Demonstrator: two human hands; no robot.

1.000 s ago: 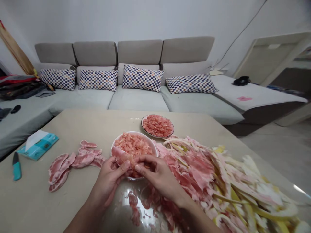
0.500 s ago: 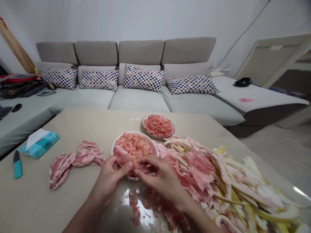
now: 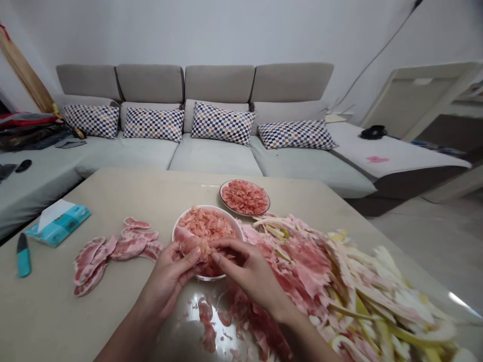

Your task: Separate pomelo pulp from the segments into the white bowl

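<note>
My left hand (image 3: pixel 176 271) is closed around a partly peeled pomelo segment (image 3: pixel 187 240), its pale pink skin still on the left end. Thumb and fingers of my right hand (image 3: pixel 241 266) pinch the bare flesh at the segment's right end. Both hands are over the front rim of a white bowl (image 3: pixel 240 229) filled with loose pink pomelo flesh (image 3: pixel 207 222). Several unpeeled pomelo segments (image 3: pixel 128 247) lie to the left of my left hand. Under my right forearm spreads a heap of pink membranes and yellow-white rind (image 3: pixel 313 266).
Behind the bowl stands a plate (image 3: pixel 222 201) piled with pomelo flesh. A turquoise-handled knife (image 3: pixel 24 261) and a blue tissue pack (image 3: pixel 62 224) lie at the table's left. Wet membrane scraps (image 3: pixel 207 322) dot the front of the table (image 3: pixel 113 322). A grey sofa (image 3: pixel 215 156) borders its far side.
My right fingers have shifted slightly along the segment's flesh, with the thumb now higher. Both hands stay over the bowl. The view has moved a little.
</note>
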